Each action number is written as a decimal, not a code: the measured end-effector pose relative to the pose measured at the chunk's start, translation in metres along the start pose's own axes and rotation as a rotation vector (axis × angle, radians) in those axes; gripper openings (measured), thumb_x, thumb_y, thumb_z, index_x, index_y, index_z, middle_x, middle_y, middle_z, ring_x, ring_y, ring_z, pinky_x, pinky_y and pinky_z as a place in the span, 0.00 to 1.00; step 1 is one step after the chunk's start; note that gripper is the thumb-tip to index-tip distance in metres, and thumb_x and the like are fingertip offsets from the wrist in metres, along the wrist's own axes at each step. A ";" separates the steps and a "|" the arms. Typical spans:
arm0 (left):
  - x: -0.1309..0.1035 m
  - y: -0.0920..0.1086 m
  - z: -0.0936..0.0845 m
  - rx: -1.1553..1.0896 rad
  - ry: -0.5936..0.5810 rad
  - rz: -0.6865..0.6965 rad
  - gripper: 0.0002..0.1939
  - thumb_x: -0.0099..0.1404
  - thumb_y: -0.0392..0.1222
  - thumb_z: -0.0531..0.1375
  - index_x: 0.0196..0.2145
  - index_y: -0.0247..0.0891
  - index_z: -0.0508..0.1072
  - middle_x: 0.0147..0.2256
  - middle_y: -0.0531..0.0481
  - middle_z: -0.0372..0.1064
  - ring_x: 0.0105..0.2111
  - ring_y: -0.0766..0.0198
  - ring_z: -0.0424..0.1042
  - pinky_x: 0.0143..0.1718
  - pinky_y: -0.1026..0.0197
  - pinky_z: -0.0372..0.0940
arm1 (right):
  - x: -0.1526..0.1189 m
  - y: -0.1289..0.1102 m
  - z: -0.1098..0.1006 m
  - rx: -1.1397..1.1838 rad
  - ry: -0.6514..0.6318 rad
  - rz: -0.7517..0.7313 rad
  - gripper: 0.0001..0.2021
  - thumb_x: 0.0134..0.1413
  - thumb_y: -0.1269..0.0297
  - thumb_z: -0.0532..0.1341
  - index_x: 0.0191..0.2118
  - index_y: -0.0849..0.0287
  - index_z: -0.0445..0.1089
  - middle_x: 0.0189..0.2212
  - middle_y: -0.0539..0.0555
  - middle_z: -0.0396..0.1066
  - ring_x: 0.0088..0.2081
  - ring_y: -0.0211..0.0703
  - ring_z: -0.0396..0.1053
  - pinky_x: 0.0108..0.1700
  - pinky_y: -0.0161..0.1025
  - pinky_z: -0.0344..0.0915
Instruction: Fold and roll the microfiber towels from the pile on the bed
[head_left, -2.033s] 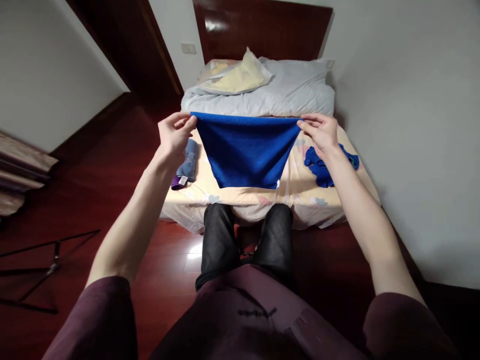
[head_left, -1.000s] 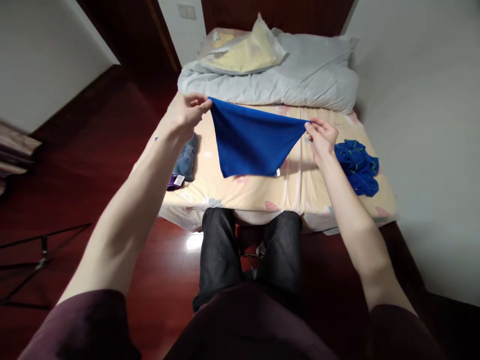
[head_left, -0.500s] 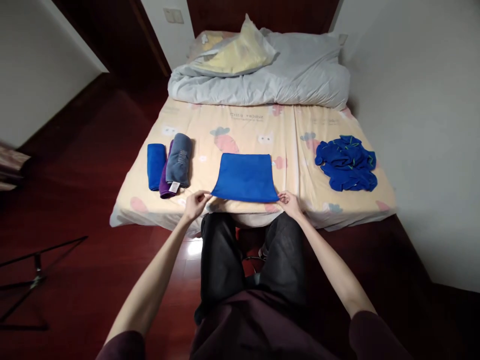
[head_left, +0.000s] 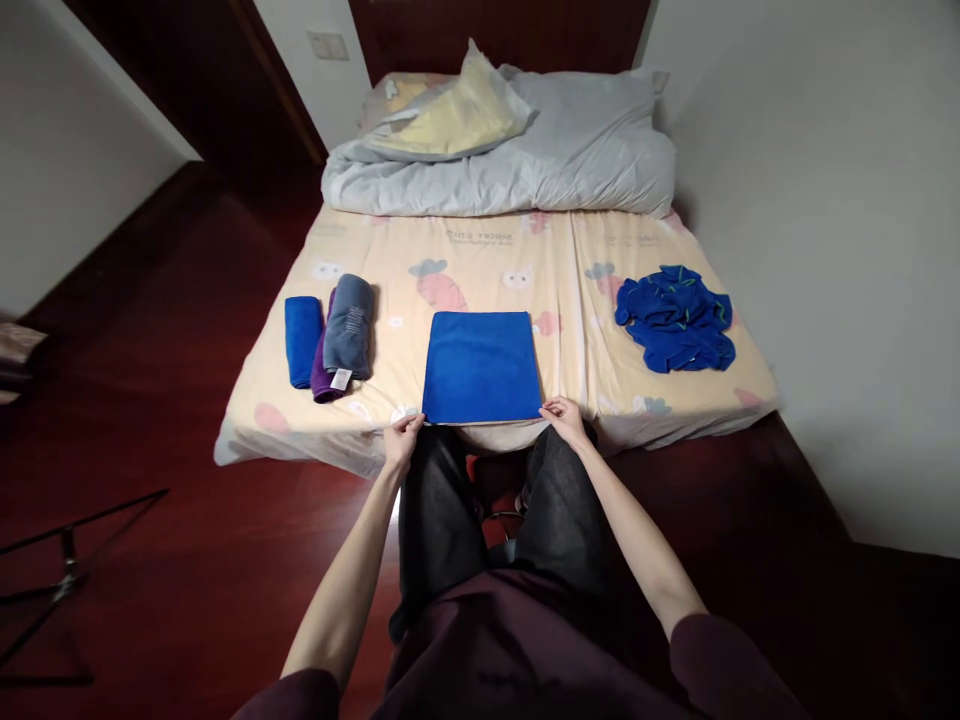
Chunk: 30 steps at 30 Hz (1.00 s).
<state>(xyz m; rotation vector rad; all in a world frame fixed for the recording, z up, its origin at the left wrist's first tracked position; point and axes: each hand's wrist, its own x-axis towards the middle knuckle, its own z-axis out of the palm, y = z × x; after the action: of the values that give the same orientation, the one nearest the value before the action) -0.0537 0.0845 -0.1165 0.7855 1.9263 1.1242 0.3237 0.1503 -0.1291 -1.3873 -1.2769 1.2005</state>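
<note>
A blue cloth (head_left: 481,367) lies flat and nearly square on the bed, close to its front edge. My left hand (head_left: 403,438) pinches the cloth's near left corner. At the near right corner, my right hand (head_left: 564,418) is closed on the cloth between thumb and fingers. To the left are a rolled or folded blue towel (head_left: 303,342), a purple towel (head_left: 322,378) and a grey towel (head_left: 349,328) with a white tag, the grey one partly over the purple. A crumpled pile of blue cloth (head_left: 677,318) sits on the right.
The bed (head_left: 405,250) has a patterned yellow sheet. A grey quilt (head_left: 585,150) and a pale yellow pillow (head_left: 465,115) are heaped at its far end. A black metal stand (head_left: 67,560) is on the floor at the left. A wall borders the right side.
Both hands have moved down toward my legs, still on the corners. The blue cloth's near edge now lies lower and straighter, and the cloth looks flatter. The camera view has shifted slightly.
</note>
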 end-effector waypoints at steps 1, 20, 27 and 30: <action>-0.002 -0.003 0.002 -0.032 0.041 0.012 0.35 0.51 0.70 0.70 0.36 0.31 0.82 0.23 0.50 0.69 0.29 0.60 0.69 0.33 0.60 0.64 | -0.002 0.000 -0.002 0.012 -0.001 -0.009 0.22 0.38 0.45 0.75 0.31 0.56 0.71 0.29 0.55 0.77 0.28 0.42 0.69 0.32 0.39 0.66; -0.012 -0.013 -0.002 0.483 -0.006 0.224 0.22 0.68 0.55 0.61 0.43 0.34 0.83 0.25 0.47 0.70 0.29 0.55 0.71 0.35 0.58 0.58 | 0.000 0.020 -0.005 -0.115 -0.074 -0.017 0.22 0.36 0.47 0.73 0.31 0.55 0.69 0.28 0.53 0.77 0.32 0.46 0.75 0.39 0.41 0.69; -0.025 -0.023 -0.010 0.403 -0.086 0.241 0.26 0.68 0.59 0.59 0.43 0.33 0.84 0.27 0.46 0.74 0.32 0.55 0.73 0.37 0.59 0.62 | -0.007 0.019 -0.018 -0.196 -0.055 -0.085 0.18 0.39 0.49 0.70 0.28 0.56 0.66 0.23 0.46 0.68 0.23 0.35 0.58 0.28 0.34 0.54; -0.027 -0.024 -0.016 0.374 -0.153 0.211 0.29 0.65 0.63 0.59 0.42 0.34 0.85 0.30 0.45 0.77 0.35 0.53 0.75 0.39 0.58 0.64 | -0.013 0.015 -0.021 -0.250 -0.065 -0.078 0.20 0.41 0.46 0.72 0.28 0.56 0.67 0.21 0.45 0.65 0.23 0.35 0.56 0.28 0.34 0.53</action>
<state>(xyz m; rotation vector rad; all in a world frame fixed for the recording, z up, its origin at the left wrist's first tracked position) -0.0559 0.0465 -0.1247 1.2645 1.9815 0.8007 0.3461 0.1364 -0.1396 -1.4695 -1.5546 1.0684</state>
